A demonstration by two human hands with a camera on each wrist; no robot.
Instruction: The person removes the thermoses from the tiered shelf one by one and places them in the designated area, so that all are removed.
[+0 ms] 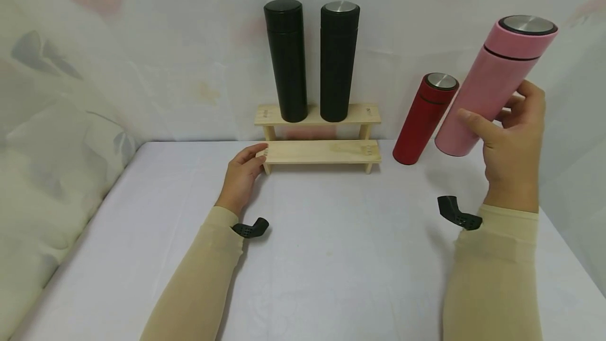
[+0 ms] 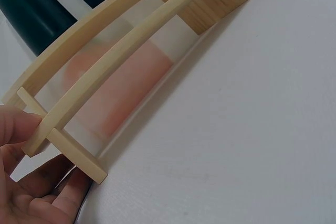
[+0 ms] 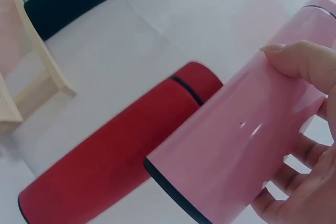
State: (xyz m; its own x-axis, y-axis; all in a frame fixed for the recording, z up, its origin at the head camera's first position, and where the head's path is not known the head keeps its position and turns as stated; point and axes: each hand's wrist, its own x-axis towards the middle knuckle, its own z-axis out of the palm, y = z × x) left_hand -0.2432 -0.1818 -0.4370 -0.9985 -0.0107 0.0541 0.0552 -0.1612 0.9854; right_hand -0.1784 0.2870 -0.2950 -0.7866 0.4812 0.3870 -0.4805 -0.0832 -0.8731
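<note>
My right hand (image 1: pixel 513 141) grips a pink thermos flask (image 1: pixel 497 80) by its lower part, thumb on one side and fingers round the other. The flask leans to the right, its steel-topped lid uppermost, above the table at the right. Just left of it stands a red thermos flask (image 1: pixel 423 120), partly overlapped by the pink one in the right wrist view. At the left end of a two-step wooden rack (image 1: pixel 322 152), my left hand (image 1: pixel 243 175) pinches the lower step, thumb (image 2: pixel 18 124) on the board's end. Two black thermos flasks (image 1: pixel 290 62) stand on the upper step.
A white-covered table (image 1: pixel 331 257) stretches in front of the rack. Behind it hangs a pale patterned cloth (image 1: pixel 189 51), with more cloth along the left and right sides. Each wrist carries a black curved mount (image 1: pixel 251 228).
</note>
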